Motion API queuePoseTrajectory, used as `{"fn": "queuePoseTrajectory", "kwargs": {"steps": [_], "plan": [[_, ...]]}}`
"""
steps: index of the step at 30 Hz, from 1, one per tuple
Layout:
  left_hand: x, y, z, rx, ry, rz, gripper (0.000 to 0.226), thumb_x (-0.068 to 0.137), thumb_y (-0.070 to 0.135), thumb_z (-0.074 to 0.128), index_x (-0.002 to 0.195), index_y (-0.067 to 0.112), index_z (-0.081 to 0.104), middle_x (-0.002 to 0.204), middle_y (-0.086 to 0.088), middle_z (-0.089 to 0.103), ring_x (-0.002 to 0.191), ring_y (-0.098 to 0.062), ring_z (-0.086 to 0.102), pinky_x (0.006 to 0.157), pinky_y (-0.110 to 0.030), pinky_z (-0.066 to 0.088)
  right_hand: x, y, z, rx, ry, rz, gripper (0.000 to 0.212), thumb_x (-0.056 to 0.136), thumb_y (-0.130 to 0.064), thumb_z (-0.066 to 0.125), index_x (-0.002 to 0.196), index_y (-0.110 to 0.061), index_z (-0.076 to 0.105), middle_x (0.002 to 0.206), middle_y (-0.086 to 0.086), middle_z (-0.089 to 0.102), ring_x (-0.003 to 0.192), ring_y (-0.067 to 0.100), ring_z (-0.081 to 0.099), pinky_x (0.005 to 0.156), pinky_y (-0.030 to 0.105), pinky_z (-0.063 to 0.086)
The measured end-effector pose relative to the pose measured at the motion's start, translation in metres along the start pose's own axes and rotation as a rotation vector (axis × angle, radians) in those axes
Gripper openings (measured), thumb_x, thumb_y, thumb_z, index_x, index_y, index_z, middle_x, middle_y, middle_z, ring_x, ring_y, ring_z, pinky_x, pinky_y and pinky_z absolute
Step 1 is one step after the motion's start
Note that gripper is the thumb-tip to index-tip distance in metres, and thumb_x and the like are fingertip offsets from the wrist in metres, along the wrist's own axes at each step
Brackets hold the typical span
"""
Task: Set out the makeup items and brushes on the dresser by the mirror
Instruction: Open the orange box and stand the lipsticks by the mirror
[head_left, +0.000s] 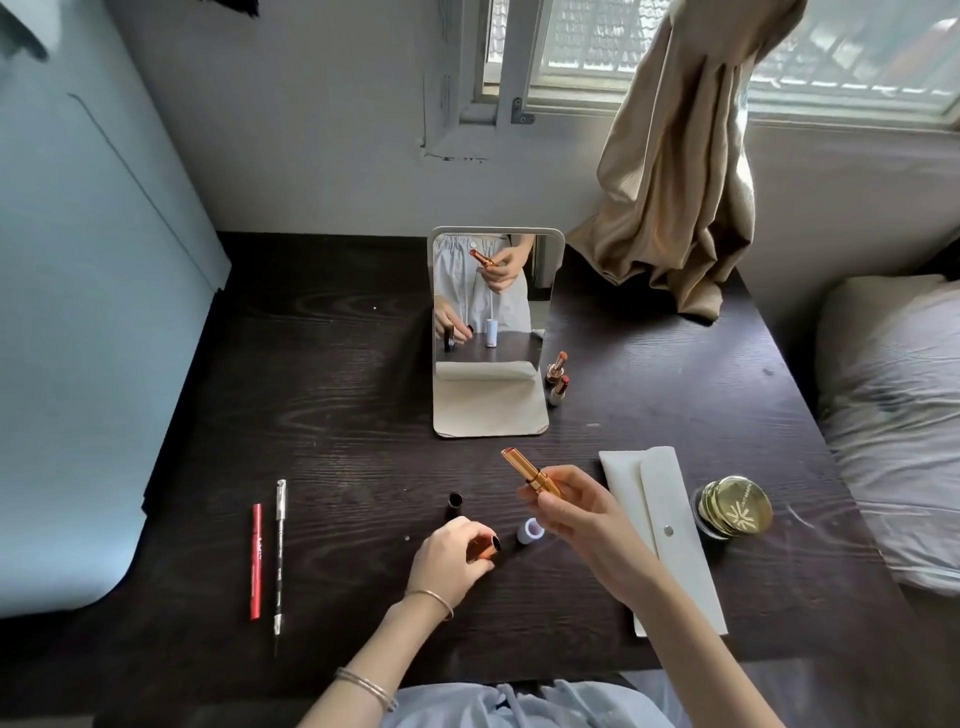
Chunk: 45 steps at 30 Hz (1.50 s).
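Note:
My right hand (576, 514) holds an orange-gold lipstick (527, 470) tilted up above the dark wooden dresser (337, 395). My left hand (449, 553) grips its orange cap (483, 546) down on the dresser top. A standing mirror (491, 296) faces me at the middle back. Two open lipsticks (557, 376) stand upright right of the mirror. A black tube (455, 506) and a small white tube (530, 531) stand between my hands. A red pencil (256, 561) and a black pencil (279, 551) lie at the left.
A white pouch (670, 535) lies right of my right hand, with a gold compact (735, 512) beside it. A beige curtain (675, 171) drapes onto the back right corner. A bed with a pillow (893, 415) borders the right edge.

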<state>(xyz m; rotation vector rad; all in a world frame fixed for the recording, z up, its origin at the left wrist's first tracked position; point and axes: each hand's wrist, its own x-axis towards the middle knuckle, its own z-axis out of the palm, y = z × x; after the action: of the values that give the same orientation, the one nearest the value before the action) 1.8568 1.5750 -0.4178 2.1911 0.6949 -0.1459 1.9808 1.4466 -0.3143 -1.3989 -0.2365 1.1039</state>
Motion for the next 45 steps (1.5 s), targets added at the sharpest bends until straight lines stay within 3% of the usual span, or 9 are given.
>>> {"fn": "queuePoseTrajectory", "kwargs": {"steps": [12, 14, 17, 22, 26, 30, 35, 39, 45], "plan": [[-0.011, 0.006, -0.004, 0.323, 0.072, 0.034, 0.051, 0.082, 0.045, 0.063, 0.13, 0.031, 0.052, 0.125, 0.014, 0.052, 0.119, -0.008, 0.043, 0.096, -0.021, 0.034, 0.001, 0.005, 0.0, 0.062, 0.023, -0.011, 0.03, 0.077, -0.016, 0.064, 0.105, -0.009, 0.056, 0.101, 0.009, 0.072, 0.092, 0.019, 0.064, 0.077, 0.028, 0.05], [-0.017, 0.021, -0.017, 0.07, 0.23, 0.042, 0.039, 0.076, 0.042, 0.072, 0.113, 0.031, 0.064, 0.11, 0.015, 0.062, 0.108, -0.007, 0.053, 0.087, -0.014, 0.037, 0.001, 0.007, 0.001, 0.078, 0.035, -0.046, 0.03, 0.079, -0.02, 0.069, 0.103, -0.009, 0.054, 0.103, 0.009, 0.072, 0.092, 0.022, 0.061, 0.074, 0.026, 0.049], [-0.023, 0.056, -0.046, -0.753, 0.276, -0.089, 0.04, 0.066, 0.031, 0.077, 0.103, 0.03, 0.063, 0.098, 0.008, 0.07, 0.1, -0.009, 0.064, 0.087, -0.016, 0.046, 0.001, 0.011, 0.004, 0.054, 0.034, -0.115, 0.05, 0.067, -0.036, 0.08, 0.101, -0.011, 0.054, 0.107, 0.01, 0.071, 0.092, 0.023, 0.058, 0.072, 0.027, 0.047], [-0.015, 0.093, -0.073, -1.104, 0.34, -0.075, 0.062, 0.059, 0.022, 0.077, 0.117, 0.018, 0.055, 0.092, -0.002, 0.072, 0.091, -0.008, 0.068, 0.09, -0.028, 0.052, 0.005, 0.016, 0.014, 0.0, 0.005, -0.177, 0.05, 0.064, -0.042, 0.082, 0.097, -0.011, 0.06, 0.084, -0.005, 0.062, 0.077, 0.005, 0.055, 0.073, 0.027, 0.041], [-0.013, 0.104, -0.078, -1.117, 0.377, -0.068, 0.059, 0.061, 0.015, 0.077, 0.114, 0.023, 0.054, 0.086, -0.008, 0.073, 0.082, -0.01, 0.071, 0.074, -0.019, 0.055, 0.007, 0.014, 0.016, 0.023, -0.015, -0.16, 0.035, 0.075, -0.035, 0.071, 0.102, -0.013, 0.066, 0.088, 0.0, 0.062, 0.078, 0.007, 0.055, 0.069, 0.02, 0.043], [-0.009, 0.105, -0.08, -1.106, 0.381, -0.135, 0.075, 0.057, 0.019, 0.08, 0.125, 0.02, 0.05, 0.087, -0.011, 0.072, 0.084, -0.014, 0.07, 0.079, -0.023, 0.054, 0.008, 0.012, 0.019, 0.05, -0.052, -0.142, 0.04, 0.082, -0.034, 0.063, 0.112, -0.007, 0.059, 0.083, 0.004, 0.066, 0.081, 0.012, 0.062, 0.073, 0.021, 0.048], [-0.007, 0.112, -0.085, -1.143, 0.326, -0.127, 0.067, 0.067, -0.001, 0.077, 0.127, 0.013, 0.049, 0.088, -0.015, 0.071, 0.079, -0.011, 0.071, 0.069, -0.019, 0.056, 0.01, 0.011, 0.025, 0.119, -0.015, -0.048, 0.042, 0.09, -0.041, 0.036, 0.092, -0.004, 0.056, 0.06, 0.007, 0.06, 0.073, 0.017, 0.063, 0.078, 0.031, 0.046], [-0.008, 0.114, -0.087, -1.075, 0.349, -0.105, 0.066, 0.065, -0.002, 0.078, 0.123, 0.015, 0.05, 0.084, -0.01, 0.071, 0.074, -0.005, 0.07, 0.064, -0.013, 0.052, 0.011, 0.011, 0.021, 0.246, -0.032, -0.054, 0.047, 0.085, -0.041, 0.064, 0.113, -0.004, 0.055, 0.097, 0.01, 0.066, 0.088, 0.018, 0.063, 0.08, 0.031, 0.051], [-0.009, 0.114, -0.088, -1.019, 0.359, -0.084, 0.068, 0.065, -0.001, 0.079, 0.124, 0.015, 0.05, 0.084, -0.008, 0.071, 0.073, 0.0, 0.068, 0.067, -0.01, 0.05, 0.014, 0.008, 0.022, 0.371, -0.063, -0.059, 0.06, 0.073, -0.045, 0.074, 0.112, -0.003, 0.056, 0.084, 0.008, 0.062, 0.068, 0.014, 0.058, 0.064, 0.022, 0.051]]}}
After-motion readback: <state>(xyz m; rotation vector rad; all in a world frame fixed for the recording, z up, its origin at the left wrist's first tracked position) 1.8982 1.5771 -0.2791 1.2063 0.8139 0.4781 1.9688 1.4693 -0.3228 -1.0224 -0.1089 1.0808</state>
